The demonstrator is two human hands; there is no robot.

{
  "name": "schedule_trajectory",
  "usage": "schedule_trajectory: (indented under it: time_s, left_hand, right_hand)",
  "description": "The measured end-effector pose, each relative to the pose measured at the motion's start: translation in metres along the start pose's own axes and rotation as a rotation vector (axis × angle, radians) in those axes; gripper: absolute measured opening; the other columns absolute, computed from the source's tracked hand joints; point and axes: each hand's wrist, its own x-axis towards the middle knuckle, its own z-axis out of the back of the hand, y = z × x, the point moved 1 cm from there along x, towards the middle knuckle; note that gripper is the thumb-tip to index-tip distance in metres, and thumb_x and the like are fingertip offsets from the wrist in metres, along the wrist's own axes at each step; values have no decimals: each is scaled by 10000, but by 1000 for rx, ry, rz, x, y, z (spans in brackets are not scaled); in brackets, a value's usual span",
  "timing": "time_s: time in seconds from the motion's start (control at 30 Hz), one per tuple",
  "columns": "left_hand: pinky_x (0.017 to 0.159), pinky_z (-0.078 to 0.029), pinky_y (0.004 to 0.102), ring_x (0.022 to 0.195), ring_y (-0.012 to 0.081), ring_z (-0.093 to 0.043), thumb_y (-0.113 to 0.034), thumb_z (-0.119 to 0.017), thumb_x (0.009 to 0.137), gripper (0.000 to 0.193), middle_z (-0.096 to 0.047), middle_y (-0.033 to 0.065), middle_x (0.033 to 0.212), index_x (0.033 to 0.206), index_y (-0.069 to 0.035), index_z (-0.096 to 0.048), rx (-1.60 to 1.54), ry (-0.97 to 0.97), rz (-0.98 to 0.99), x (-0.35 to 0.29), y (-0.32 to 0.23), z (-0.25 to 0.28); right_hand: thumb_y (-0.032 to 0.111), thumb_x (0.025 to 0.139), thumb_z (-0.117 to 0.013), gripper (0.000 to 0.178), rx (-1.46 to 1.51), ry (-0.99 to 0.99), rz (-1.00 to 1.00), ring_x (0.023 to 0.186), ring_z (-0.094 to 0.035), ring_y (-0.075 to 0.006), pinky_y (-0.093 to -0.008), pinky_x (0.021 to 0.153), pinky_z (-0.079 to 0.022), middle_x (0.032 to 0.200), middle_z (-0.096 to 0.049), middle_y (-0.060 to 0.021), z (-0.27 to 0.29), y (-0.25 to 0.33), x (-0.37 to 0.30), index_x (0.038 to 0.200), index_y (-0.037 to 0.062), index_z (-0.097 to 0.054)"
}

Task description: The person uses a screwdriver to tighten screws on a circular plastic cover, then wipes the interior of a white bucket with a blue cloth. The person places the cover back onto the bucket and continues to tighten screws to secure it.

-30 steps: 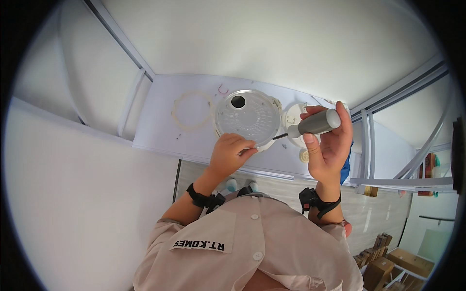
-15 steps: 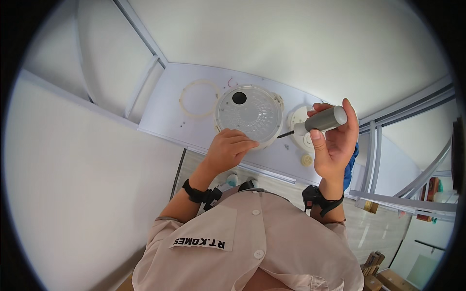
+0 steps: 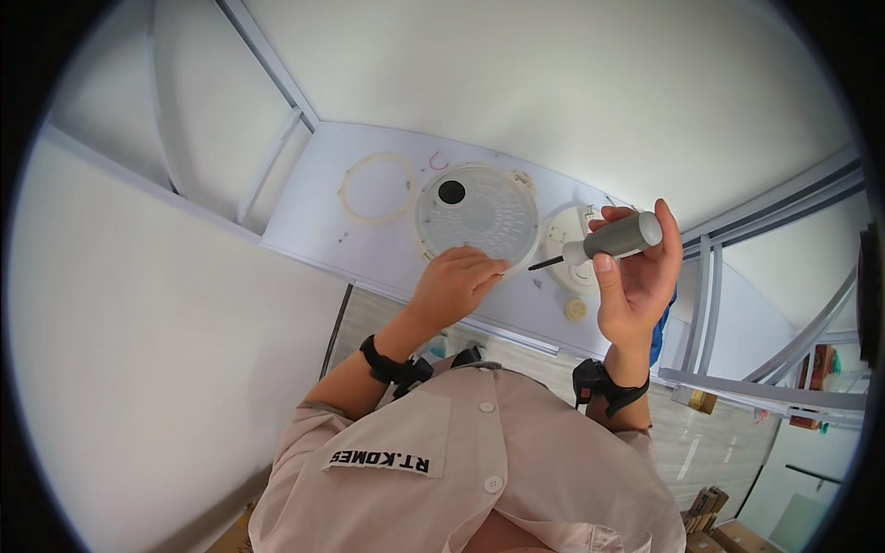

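My right hand (image 3: 636, 267) is wrapped around the grey handle of a screwdriver (image 3: 616, 238). The dark shaft points down and left, its tip close to the right rim of a round white lid (image 3: 475, 221). That lid has a ribbed, see-through face, a black disc and a clip-like piece at its far right edge. At its near rim, my left hand (image 3: 458, 284) has its fingers closed together on the edge; the fingertips' undersides are hidden. Behind the screwdriver lies a round white base part (image 3: 564, 241), partly covered by my right hand.
A thin cream ring (image 3: 343, 198) lies on the white table (image 3: 304, 203) to the left. Beyond the lid is a short red wire (image 3: 434, 162). A small yellowish round part (image 3: 575, 310) sits near the front edge. White panels and grey frame bars (image 3: 705, 295) surround the table.
The lid has turned slightly counterclockwise and shifted a little right, with my left hand moving right along its near rim. The screwdriver stays in my right hand, its tip slightly lower.
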Motion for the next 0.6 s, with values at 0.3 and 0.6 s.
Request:
schedule_trajectory:
  time_s: [0.3,0.6]
  left_hand:
    - [805,-579,406,919,311,-709,-71,-840,894,232,-739,105,1059,1125,-63,-809,208,-371,328,-5,46,54]
    - [729,-572,381,805,253,-695,-186,-831,941,161,-720,60,1075,1077,-106,-857,192,-206,543,-1,56,59]
  right_hand:
    - [22,1028,-752,775,-32,-46,-23,1284,-694,-317,-448,1075,-590,1382,-660,-236,10,2,-2,1689,24,-350]
    - [9,1023,-759,782,-6,-13,-8,1279,-700,-324,-453,1062,-598,1376,-664,-236,0,-5,0,1688,15,-349]
